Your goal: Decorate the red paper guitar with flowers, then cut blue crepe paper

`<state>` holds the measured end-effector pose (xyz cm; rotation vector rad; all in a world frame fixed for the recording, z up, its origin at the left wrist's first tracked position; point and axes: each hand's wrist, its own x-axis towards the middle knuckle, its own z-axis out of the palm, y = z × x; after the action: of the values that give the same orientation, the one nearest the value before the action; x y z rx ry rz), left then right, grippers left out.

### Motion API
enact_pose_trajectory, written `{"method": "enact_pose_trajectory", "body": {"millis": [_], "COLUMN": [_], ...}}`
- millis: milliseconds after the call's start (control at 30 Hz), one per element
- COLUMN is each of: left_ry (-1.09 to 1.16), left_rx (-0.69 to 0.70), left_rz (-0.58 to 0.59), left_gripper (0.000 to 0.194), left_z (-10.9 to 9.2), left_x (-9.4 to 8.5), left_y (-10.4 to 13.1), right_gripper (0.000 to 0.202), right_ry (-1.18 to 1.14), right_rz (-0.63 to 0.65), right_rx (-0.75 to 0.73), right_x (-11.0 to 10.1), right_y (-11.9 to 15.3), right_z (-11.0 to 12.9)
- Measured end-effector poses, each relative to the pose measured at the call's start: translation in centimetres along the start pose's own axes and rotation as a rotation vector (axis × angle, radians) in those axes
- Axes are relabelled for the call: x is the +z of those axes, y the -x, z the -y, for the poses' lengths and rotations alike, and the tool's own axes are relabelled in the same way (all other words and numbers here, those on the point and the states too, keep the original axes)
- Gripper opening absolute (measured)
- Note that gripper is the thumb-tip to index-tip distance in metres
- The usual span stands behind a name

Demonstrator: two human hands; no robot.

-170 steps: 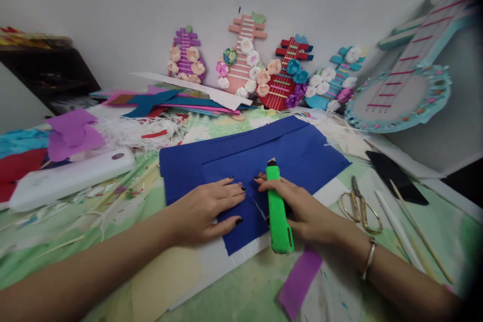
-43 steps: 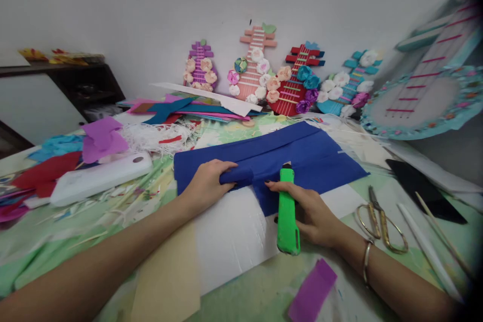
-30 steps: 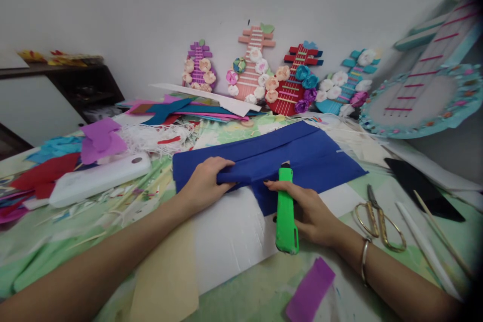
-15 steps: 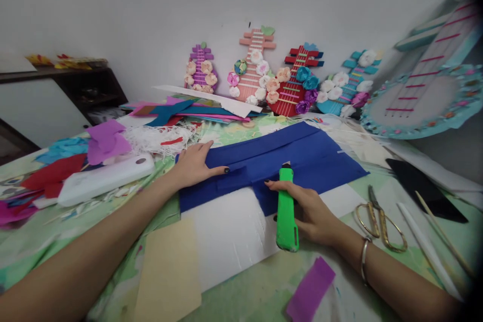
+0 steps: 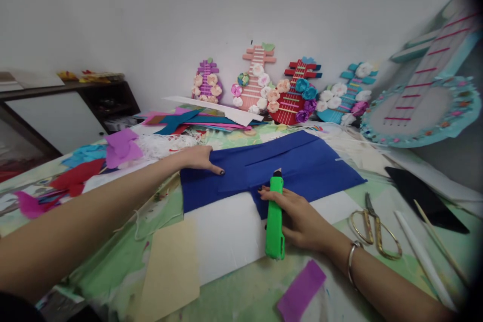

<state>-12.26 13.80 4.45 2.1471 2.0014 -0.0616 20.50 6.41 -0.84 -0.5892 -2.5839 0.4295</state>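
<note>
A dark blue sheet [image 5: 302,161] with folds and a slit lies over a white board [image 5: 226,236]. My left hand [image 5: 199,159] rests on the sheet's left end, thumb spread from the fingers, holding nothing. In my right hand [image 5: 298,214] is a green cutter [image 5: 274,221], its short blade out and pointing away from me over the sheet. A beige piece [image 5: 169,266] lies at the board's left side. Gold-handled scissors [image 5: 375,226] are right of my right hand, and a purple strip [image 5: 302,289] is in front of it.
Several decorated paper instruments [image 5: 290,90] lean against the wall. Coloured sheets [image 5: 196,121] are stacked behind the blue sheet. Scraps [image 5: 123,148] and white strings lie left. On the right are a black piece [image 5: 422,198], a white stick [image 5: 424,256] and a thin wooden stick [image 5: 439,239].
The view has shifted a little. My right hand has moved slightly left and toward me with the cutter. My left hand remains on the sheet's left end.
</note>
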Motion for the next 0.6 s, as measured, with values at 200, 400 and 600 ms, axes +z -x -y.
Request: {"method": "enact_pose_trajectory", "body": {"millis": [200,400,600], "left_ry": [0.057,0.218,0.325], "left_rx": [0.012,0.079,0.084], "left_rz": [0.012,-0.034,-0.028], "left_gripper": [0.056,0.030,0.035], "left_z": [-2.3,-2.5,-1.7], "left_x": [-0.9,-0.7,-1.3], "left_y": [-0.3,0.5,0.8], "right_gripper": [0.061,0.061,0.059], "right_ry": [0.000,0.013,0.002], "right_rz": [0.001,0.014,-0.001], "right_rx": [-0.026,-0.012,-0.043], "right_x": [-0.1,-0.2,-0.1], "right_y": [-0.1,-0.2,-0.2], "right_z": [0.2,0.3,0.1]}}
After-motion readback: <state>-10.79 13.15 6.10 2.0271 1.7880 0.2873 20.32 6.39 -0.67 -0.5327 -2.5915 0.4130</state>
